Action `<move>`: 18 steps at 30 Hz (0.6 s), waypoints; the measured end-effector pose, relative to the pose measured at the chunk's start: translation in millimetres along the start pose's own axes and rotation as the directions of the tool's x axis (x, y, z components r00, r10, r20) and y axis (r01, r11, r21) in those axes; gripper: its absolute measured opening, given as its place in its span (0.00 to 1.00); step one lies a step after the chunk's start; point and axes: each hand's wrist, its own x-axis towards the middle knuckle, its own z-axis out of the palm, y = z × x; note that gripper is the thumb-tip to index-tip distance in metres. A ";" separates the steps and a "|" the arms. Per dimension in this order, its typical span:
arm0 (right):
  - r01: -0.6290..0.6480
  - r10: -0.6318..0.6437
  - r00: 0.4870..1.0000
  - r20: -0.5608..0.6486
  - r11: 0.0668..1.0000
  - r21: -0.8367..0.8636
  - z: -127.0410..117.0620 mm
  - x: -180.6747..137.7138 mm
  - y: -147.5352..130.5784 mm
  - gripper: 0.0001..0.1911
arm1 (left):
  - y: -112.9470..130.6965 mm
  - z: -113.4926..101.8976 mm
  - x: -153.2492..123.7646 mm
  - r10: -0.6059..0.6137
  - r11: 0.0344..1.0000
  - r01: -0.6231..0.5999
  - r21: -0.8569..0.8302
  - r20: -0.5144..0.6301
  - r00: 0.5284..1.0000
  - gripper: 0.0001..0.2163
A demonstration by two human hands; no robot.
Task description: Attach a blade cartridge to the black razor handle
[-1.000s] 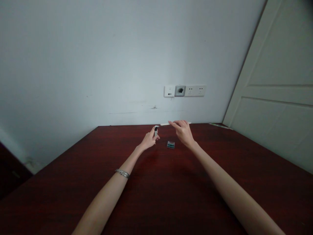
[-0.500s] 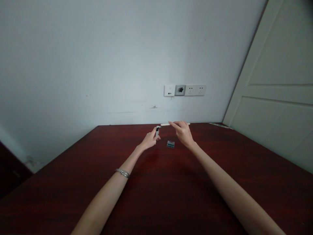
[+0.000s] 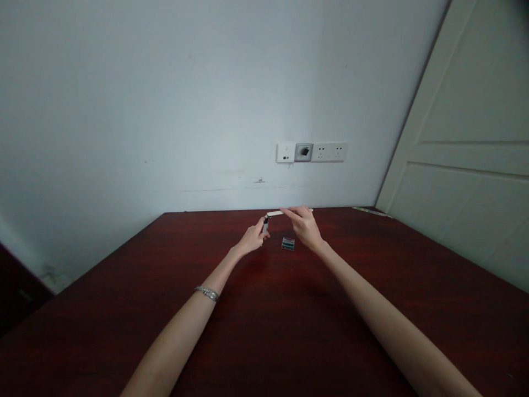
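Silver, a bracelet (image 3: pixel 208 293) circles the left wrist, left of centre in the lower half of the frame. Beyond it, near the middle of the frame, the left hand (image 3: pixel 251 239) has its fingers closed around a small grey-and-black tool (image 3: pixel 265 225) with a shiny top, held upright. Just right of that top lies the near end of a thin white stick (image 3: pixel 274 213); whether the two touch, I cannot tell. Below the stick, a small clear case (image 3: pixel 288 243) rests on the dark red table (image 3: pixel 264 331). Right of centre, the right hand (image 3: pixel 305 227) pinches the stick between its fingers, the far end showing past the knuckles. Above sit white wall sockets (image 3: pixel 329 153); a pale panelled door (image 3: pixel 467 110) fills the upper right.
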 end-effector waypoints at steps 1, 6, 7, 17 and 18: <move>-0.004 0.004 1.000 -0.002 1.000 -0.004 -0.9 2.0 -2.1 0.25 | -0.6 0.5 -0.1 0.000 1.000 0.000 0.003 -0.003 1.000 0.23; -0.002 0.003 1.000 0.013 0.999 -0.052 -2.7 7.8 -8.4 0.25 | 1.6 -1.1 0.0 0.043 0.999 -0.043 -0.011 -0.018 0.999 0.20; 0.002 -0.001 1.000 0.017 0.998 -0.063 -2.6 6.6 -6.7 0.25 | 2.4 -2.0 -0.1 0.049 0.999 -0.050 -0.019 -0.021 0.999 0.20; -0.043 0.044 0.999 0.002 0.993 -0.108 -6.8 4.2 3.5 0.25 | 4.0 -7.0 -2.8 0.039 0.999 -0.040 -0.024 -0.026 0.999 0.15; -0.031 0.032 0.999 0.009 0.994 -0.106 -6.4 6.3 0.2 0.25 | 4.7 -6.9 -2.8 0.042 0.999 -0.042 -0.013 -0.027 0.999 0.15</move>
